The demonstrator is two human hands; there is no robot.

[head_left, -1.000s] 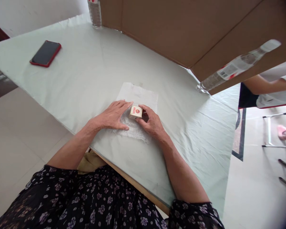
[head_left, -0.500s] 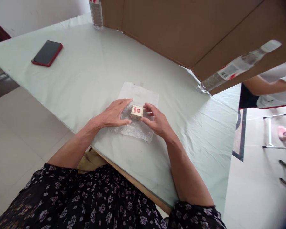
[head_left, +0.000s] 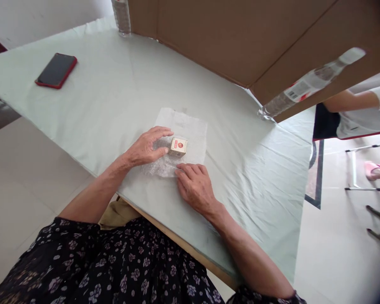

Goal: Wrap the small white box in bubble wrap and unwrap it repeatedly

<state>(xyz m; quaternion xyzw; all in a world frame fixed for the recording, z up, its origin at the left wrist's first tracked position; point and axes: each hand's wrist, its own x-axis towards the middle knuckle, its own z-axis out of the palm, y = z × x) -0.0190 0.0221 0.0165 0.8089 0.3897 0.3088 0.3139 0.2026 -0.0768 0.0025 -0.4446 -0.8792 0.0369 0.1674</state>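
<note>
A small cream-coloured box with red print lies on a sheet of bubble wrap. My left hand is beside it on the left, fingers and thumb spread, the thumb tip close to or touching the box's side. At the near edge of the wrap, my right hand has its fingers bent together over the sheet and grips that edge. The near right corner of the wrap is hidden under this hand.
A phone in a red case lies at the far left on the pale green tablecloth. A big cardboard panel stands at the back, with a plastic bottle and another bottle against it. A person's arm shows at right.
My right hand has left the box's right side, come nearer to me and closed on the wrap's near edge. My left hand stays beside the box. The view has shifted slightly.
</note>
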